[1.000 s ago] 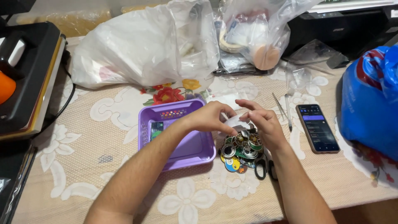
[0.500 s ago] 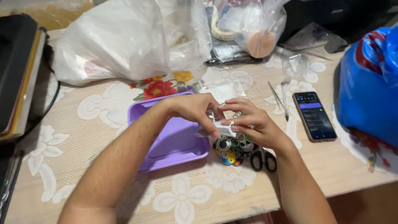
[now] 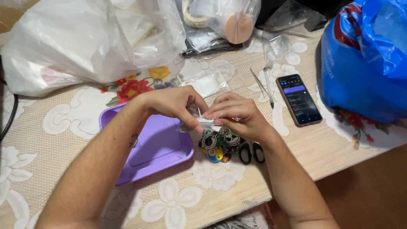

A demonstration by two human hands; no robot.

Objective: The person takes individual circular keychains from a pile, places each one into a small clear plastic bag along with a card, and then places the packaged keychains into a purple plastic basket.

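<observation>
Pinching is the whole job right now, so I start on the left: my left hand (image 3: 176,104) reaches across the far corner of the purple tray (image 3: 148,148), thumb and forefinger closed on one edge of a small clear plastic sleeve (image 3: 206,123). What is inside the sleeve I cannot make out — my fingers cover most of it. My right hand (image 3: 235,115) meets it from the other side, fingertips pressed together on the opposite edge, so the sleeve hangs between both hands just above the pile of round printed badges (image 3: 218,144).

To do this well, I judge I should keep the grip light and near the edges — squeeze too hard and the thin film crumples or slips. Holding it low over the pile seems wise, since anything that drops lands among the badges rather than rolling off the table (image 3: 55,127).

Further right, the black-handled scissors (image 3: 251,152) lie touching the pile, then the tweezers (image 3: 262,82), then the phone (image 3: 299,99), well apart from my hands.
</observation>
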